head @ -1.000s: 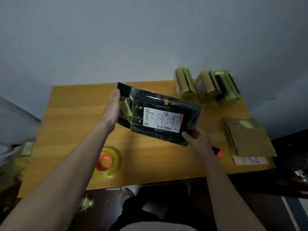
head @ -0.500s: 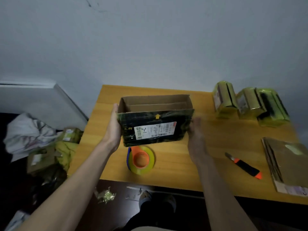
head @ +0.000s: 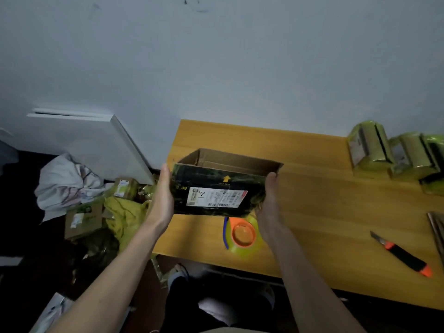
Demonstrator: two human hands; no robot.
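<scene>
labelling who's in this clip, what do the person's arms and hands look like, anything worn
Both are bare up to the picture's edge: no sleeve shows on the left arm or the right arm. The left hand and right hand wear no gloves, and no watch, bracelet or ring is visible. The dim light hides any small marks.

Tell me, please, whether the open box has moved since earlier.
Yes: the open box shifted left relative to the tape roll, toward the table's left edge.
</scene>
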